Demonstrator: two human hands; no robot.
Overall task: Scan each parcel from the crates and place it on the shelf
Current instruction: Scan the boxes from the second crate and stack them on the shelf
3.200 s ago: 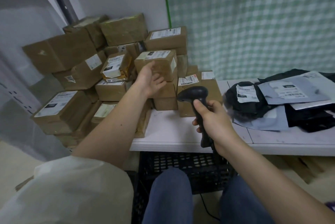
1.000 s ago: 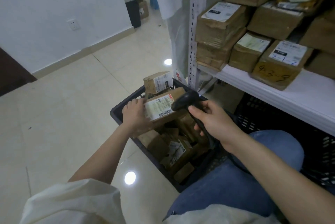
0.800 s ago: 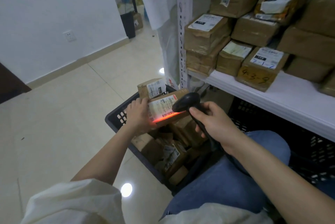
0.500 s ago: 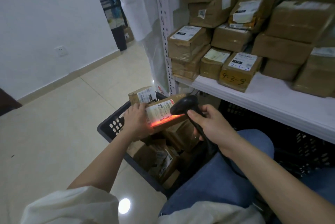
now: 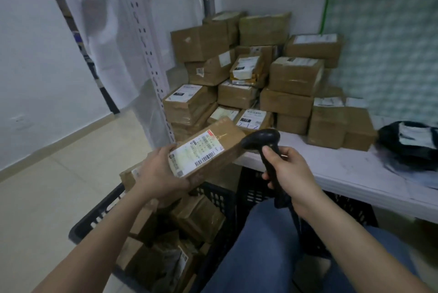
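Note:
My left hand (image 5: 157, 174) grips a brown cardboard parcel (image 5: 214, 144) by its near end, its white label facing up, held above the black crate (image 5: 99, 216). The crate holds several more brown parcels (image 5: 196, 216). My right hand (image 5: 288, 174) holds a black handheld scanner (image 5: 262, 138) by its handle, its head right beside the parcel's far end. No scan light shows. The white shelf (image 5: 331, 167) lies just beyond both hands, with a pile of stacked boxes (image 5: 260, 79) at its back left.
Black and grey mailer bags (image 5: 407, 143) lie on the shelf at the right. A perforated metal upright (image 5: 147, 48) draped in clear plastic stands left of the boxes. A second black crate (image 5: 256, 188) sits under the shelf. My knees fill the bottom middle.
The red scan light has gone out. My left hand has lifted the parcel up out of the crate toward the shelf, and my view has swung right to the box pile.

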